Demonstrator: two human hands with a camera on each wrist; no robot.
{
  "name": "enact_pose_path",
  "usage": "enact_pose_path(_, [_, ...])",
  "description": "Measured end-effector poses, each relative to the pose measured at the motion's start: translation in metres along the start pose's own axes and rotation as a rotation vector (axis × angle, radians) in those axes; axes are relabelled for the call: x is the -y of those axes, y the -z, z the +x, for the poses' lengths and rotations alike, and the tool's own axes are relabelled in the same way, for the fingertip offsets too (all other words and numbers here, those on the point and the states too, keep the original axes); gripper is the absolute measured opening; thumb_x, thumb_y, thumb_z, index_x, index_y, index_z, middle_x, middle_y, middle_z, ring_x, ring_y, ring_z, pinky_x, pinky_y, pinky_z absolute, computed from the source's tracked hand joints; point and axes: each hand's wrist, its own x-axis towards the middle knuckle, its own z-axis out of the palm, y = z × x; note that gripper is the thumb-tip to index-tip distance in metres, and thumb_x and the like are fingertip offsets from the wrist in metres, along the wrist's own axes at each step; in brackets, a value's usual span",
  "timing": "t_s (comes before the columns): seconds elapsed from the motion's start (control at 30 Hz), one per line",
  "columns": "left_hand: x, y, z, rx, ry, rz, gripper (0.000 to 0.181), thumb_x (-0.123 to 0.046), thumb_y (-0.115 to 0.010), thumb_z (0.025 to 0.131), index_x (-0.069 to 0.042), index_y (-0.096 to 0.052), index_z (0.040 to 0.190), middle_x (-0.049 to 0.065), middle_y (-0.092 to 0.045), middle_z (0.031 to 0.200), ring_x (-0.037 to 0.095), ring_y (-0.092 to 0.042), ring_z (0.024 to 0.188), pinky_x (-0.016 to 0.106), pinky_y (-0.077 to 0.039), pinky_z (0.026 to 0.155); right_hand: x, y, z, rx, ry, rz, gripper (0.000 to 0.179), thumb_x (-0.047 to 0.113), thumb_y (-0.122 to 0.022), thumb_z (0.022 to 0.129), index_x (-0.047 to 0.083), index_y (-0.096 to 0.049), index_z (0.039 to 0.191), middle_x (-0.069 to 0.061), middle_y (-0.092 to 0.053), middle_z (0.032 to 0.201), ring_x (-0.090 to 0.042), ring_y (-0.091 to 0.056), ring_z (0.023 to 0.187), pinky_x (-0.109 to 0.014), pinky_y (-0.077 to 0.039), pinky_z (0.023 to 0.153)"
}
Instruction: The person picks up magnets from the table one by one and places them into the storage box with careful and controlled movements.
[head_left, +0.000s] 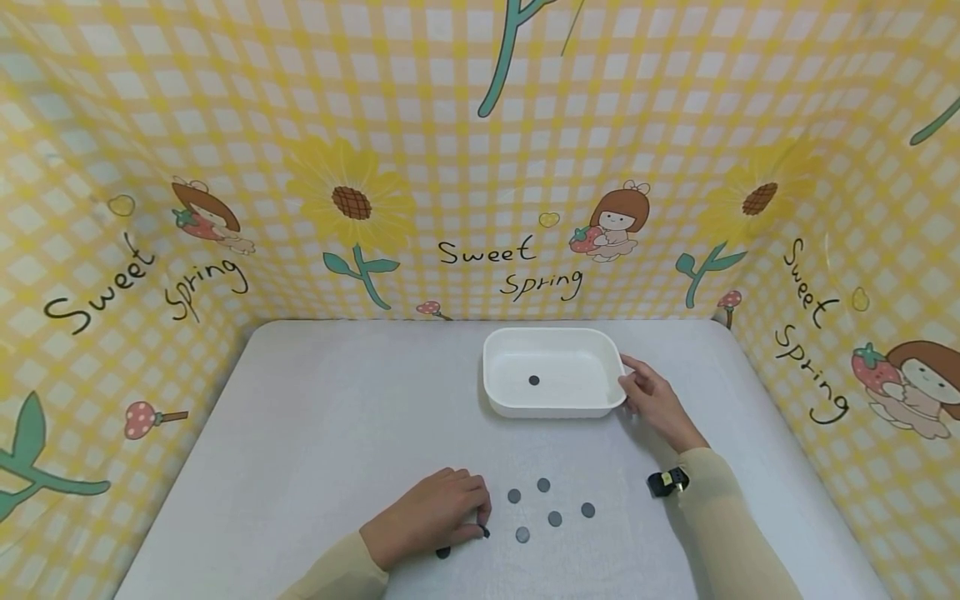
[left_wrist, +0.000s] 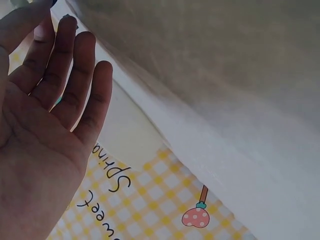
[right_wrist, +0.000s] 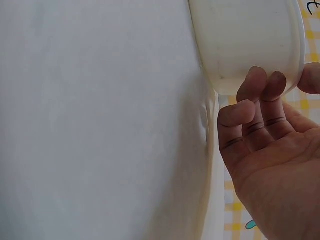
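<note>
My left hand (head_left: 435,512) is low over the table, pinching a small dark disc (head_left: 484,532) between thumb and fingertips. In the left wrist view only a dark edge shows at the thumb tip. Just below that hand, another dark disc (head_left: 443,552) lies partly covered. To its right several grey discs (head_left: 555,519) are scattered flat. My right hand (head_left: 654,402) holds the right end of a white rectangular tub (head_left: 551,412). Its thumb is at the rim, and curled fingertips touch the outer wall (right_wrist: 250,45). A single dark disc (head_left: 534,380) lies on the tub's floor.
A white cloth covers the table (head_left: 337,400). Yellow checked fabric (head_left: 480,167) with printed flowers and lettering stands up behind it and along both sides. A small black device (head_left: 667,482) is worn at the right wrist.
</note>
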Motion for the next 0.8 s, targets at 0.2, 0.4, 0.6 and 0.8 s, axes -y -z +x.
enact_pose_path(0.2, [0.0000,0.0010,-0.0013,0.005,0.001,-0.026,0.017,-0.032,-0.086,0.093,-0.030,-0.069,0.092,-0.021,-0.061,0.092,0.002,-0.049,0.082,0.021,-0.045,0.078,-0.0019,-0.0001,0.0016,-0.003,0.000,0.000,0.056,0.029,-0.057,0.114,0.015,-0.040,0.165,-0.014,-0.057,0.105,-0.019,-0.057,0.081,-0.029,-0.050,0.069])
enact_pose_path(0.4, [0.0011,0.0007,-0.0019,-0.005,-0.013,-0.032,0.017,-0.032,-0.085,0.094,-0.031,-0.068,0.092,-0.021,-0.062,0.093,0.001,-0.049,0.082,0.020,-0.045,0.077,-0.0019,-0.0002,0.0015,-0.002,0.008,0.017,0.056,0.027,-0.057,0.114,0.014,-0.040,0.165,-0.014,-0.057,0.104,-0.018,-0.057,0.080,-0.029,-0.050,0.069])
enact_pose_path(0.6, [0.0048,-0.0007,0.0010,-0.025,-0.011,-0.043,0.015,-0.031,-0.085,0.094,-0.031,-0.069,0.093,-0.020,-0.063,0.093,0.002,-0.050,0.081,0.021,-0.046,0.077,-0.0019,-0.0003,0.0018,-0.002,0.000,0.018,0.056,0.028,-0.058,0.113,0.014,-0.040,0.165,-0.013,-0.058,0.104,-0.021,-0.058,0.082,-0.029,-0.051,0.070])
enact_pose_path(0.8, [0.0099,-0.0004,0.0044,-0.059,0.012,-0.099,0.012,-0.030,-0.083,0.095,-0.031,-0.070,0.095,-0.019,-0.065,0.096,0.002,-0.052,0.083,0.022,-0.048,0.078,-0.0016,-0.0003,0.0022,-0.006,-0.010,0.008,0.057,0.028,-0.057,0.114,0.015,-0.040,0.166,-0.015,-0.058,0.105,-0.021,-0.057,0.082,-0.029,-0.051,0.070])
